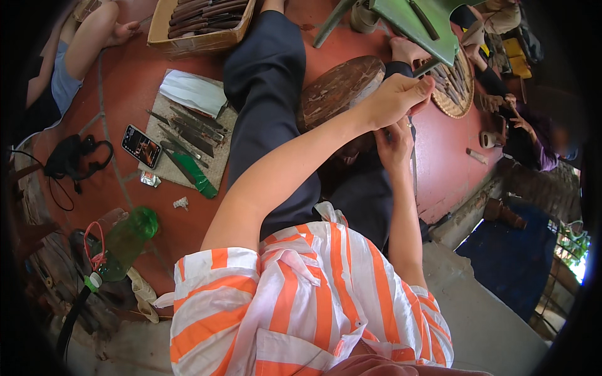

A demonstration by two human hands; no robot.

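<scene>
My left hand (401,101) is closed in a fist-like grip with the thumb on top, out beyond my right knee. Just below it, my right hand (396,143) is closed too, its fingers curled up close to the left one. Whatever they hold is hidden by the fingers. Beside the hands stands a round, worn wooden block (338,91) between my legs. Several dark blades (188,128) lie on a pale mat (164,172) left of my legs, along with a green-wrapped piece (202,182) and a folded white cloth (193,93).
A cardboard box (210,42) of long dark pieces stands ahead. A green plastic chair (420,31) and a woven basket (463,88) are at far right. A phone (141,146), a black strap (78,156) and a green bottle (128,241) lie left. Other people sit on both sides.
</scene>
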